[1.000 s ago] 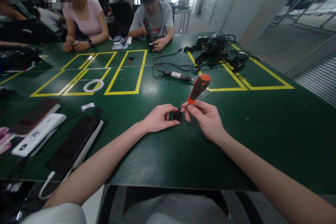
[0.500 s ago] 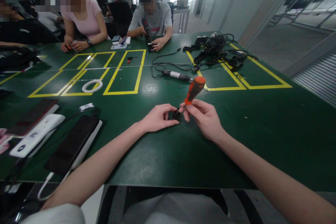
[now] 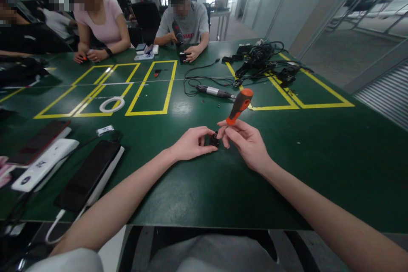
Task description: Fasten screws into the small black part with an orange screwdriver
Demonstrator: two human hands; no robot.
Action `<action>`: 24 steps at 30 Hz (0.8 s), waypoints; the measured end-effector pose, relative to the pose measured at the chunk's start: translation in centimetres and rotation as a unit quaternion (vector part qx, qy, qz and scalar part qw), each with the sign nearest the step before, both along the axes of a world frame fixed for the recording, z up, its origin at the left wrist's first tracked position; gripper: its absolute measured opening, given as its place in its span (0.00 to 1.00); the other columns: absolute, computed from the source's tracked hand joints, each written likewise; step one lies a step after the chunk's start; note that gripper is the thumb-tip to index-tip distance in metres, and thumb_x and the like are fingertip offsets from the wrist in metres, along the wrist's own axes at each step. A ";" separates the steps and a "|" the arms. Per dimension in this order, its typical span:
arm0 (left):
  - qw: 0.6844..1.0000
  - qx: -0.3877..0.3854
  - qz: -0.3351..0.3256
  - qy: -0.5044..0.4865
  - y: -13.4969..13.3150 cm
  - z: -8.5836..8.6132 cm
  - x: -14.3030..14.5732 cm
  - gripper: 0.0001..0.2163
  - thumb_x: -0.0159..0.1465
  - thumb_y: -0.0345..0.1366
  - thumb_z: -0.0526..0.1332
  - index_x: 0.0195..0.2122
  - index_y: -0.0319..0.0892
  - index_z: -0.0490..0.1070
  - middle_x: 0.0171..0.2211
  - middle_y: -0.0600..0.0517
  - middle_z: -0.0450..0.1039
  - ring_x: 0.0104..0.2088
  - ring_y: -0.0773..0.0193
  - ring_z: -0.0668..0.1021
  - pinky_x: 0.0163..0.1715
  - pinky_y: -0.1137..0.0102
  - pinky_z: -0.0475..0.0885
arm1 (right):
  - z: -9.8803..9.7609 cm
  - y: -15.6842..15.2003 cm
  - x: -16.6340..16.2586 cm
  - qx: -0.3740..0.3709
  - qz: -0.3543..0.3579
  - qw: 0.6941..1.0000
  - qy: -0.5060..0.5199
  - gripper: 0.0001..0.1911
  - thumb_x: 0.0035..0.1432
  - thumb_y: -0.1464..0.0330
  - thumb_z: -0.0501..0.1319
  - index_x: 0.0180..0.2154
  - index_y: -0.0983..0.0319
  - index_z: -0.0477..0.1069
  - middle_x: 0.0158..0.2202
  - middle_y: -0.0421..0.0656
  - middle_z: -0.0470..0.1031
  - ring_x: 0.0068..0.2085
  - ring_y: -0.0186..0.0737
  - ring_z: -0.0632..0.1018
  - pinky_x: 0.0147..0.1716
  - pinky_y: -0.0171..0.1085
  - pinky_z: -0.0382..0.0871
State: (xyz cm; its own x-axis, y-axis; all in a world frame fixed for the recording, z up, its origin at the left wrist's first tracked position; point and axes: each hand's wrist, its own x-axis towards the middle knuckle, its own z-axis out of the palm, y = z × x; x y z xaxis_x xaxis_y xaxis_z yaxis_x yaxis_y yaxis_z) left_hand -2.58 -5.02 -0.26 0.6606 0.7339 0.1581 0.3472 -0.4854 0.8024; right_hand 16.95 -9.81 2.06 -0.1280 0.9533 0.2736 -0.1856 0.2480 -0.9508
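Note:
My left hand pinches a small black round part that rests on the green table. My right hand grips a screwdriver with an orange and black handle near its lower end; the handle leans up and to the right. The screwdriver's tip points down at the black part and is hidden by my fingers. Both hands meet at the part in the middle of the table.
An electric screwdriver with its cable lies beyond my hands, beside a tangle of black cables. Phones and a white power bank lie at the left. A white ring sits within yellow tape lines. Two people sit across the table.
The screwdriver handle swung slightly left and then back to the right. My left hand has stayed on the black part.

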 end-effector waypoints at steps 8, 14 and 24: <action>1.000 -0.002 0.006 0.009 0.0 0.1 0.1 0.14 0.61 0.39 0.72 0.44 0.38 0.76 0.30 0.57 0.69 0.23 0.73 0.70 0.27 0.75 0.65 | 0.0 0.1 0.2 0.007 -0.053 0.998 -0.031 0.16 0.51 0.58 0.77 0.28 0.60 0.76 0.24 0.37 0.74 0.22 0.30 0.71 0.24 0.33 0.70; 1.000 -0.005 0.001 0.012 -0.1 0.0 0.0 0.13 0.62 0.39 0.71 0.45 0.38 0.76 0.32 0.56 0.71 0.24 0.73 0.70 0.27 0.75 0.66 | 0.0 0.0 0.2 0.000 -0.052 0.998 -0.019 0.16 0.45 0.58 0.80 0.31 0.60 0.79 0.25 0.39 0.80 0.23 0.34 0.76 0.24 0.35 0.74; 1.000 0.010 0.000 0.021 -0.1 0.2 0.1 0.12 0.62 0.39 0.71 0.42 0.38 0.76 0.30 0.56 0.70 0.24 0.73 0.70 0.26 0.76 0.65 | 0.1 -0.2 0.1 0.018 -0.021 0.999 -0.030 0.19 0.55 0.51 0.74 0.31 0.60 0.75 0.26 0.40 0.80 0.23 0.33 0.75 0.25 0.34 0.74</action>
State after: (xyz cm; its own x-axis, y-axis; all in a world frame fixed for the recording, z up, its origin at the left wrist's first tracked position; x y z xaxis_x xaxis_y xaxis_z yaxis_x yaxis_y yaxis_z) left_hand -2.53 -5.09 -0.09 0.6670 0.7310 0.1440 0.3808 -0.5007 0.7773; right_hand 17.04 -9.99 2.20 -0.1052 0.9476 0.3018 -0.1180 0.2894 -0.9499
